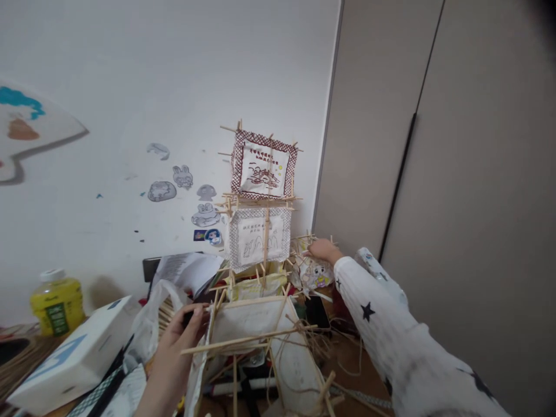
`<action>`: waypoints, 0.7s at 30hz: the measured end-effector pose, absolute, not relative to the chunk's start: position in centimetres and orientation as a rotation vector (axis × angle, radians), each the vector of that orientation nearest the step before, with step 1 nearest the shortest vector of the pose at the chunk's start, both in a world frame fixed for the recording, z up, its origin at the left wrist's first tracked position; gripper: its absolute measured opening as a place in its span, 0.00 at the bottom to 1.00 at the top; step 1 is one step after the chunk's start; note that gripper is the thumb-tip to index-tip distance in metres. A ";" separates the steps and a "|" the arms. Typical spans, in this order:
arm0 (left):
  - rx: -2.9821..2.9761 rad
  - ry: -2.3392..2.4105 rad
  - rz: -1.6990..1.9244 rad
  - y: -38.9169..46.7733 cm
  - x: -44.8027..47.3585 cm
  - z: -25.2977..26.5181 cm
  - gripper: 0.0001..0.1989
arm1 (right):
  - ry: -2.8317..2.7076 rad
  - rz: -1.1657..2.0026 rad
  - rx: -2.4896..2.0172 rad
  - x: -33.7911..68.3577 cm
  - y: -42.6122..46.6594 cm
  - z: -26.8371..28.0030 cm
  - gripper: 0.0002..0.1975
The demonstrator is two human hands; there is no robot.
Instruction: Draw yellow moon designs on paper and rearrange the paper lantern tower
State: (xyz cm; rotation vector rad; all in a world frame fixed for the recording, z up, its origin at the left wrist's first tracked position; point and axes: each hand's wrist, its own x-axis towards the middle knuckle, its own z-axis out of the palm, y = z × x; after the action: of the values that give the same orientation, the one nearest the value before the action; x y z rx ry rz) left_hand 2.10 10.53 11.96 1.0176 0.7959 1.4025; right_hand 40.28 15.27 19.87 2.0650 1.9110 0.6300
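Where the tabletop comes nearest to view, an open frame of paper panels and thin sticks occupies the middle of the working area. A long stick lies across its opening, with both ends projecting past the sides; loose strands tangle at its right.

The left hand is at the frame's far left corner, its fingers apparently clamped on the edge between thumb and forefinger. A dark patch within the curl of this hand cannot be identified.

Further back, the right hand reaches to a small paper-and-stick piece bearing a cartoon figure, beside the upright two-tier structure. The right fingers are curled at the piece's upper sticks; whether they grip or merely touch cannot be told. Whether the upright structure is joined to the near frame is also unclear.

Behind these items stands the wall, with stickers on its surface.

The step in hand is judged to be steadying the frame while handling the small piece. The next move calls for firm left-hand support and a light right-hand grip, keeping the right forearm clear of the strands and projecting sticks.
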 end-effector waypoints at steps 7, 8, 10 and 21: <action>1.008 0.809 1.399 10.4 2.2 12.5 0.27 | 1.928 0.658 2.065 39.9 15.4 20.2 0.24; 1.005 0.824 1.407 10.4 2.2 12.7 0.28 | 1.923 0.661 2.074 39.7 15.3 19.9 0.24; 0.993 0.859 1.409 10.0 2.5 13.3 0.29 | 1.916 0.668 2.096 39.5 14.9 19.5 0.24; 1.054 1.101 1.407 9.2 3.7 14.7 0.32 | 1.973 0.642 2.206 39.8 15.0 20.8 0.23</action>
State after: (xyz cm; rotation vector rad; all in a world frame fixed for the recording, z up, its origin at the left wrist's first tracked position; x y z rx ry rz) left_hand 3.69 9.18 14.71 1.0544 1.1007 1.4070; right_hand 39.82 14.98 20.82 2.2058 1.9734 0.6417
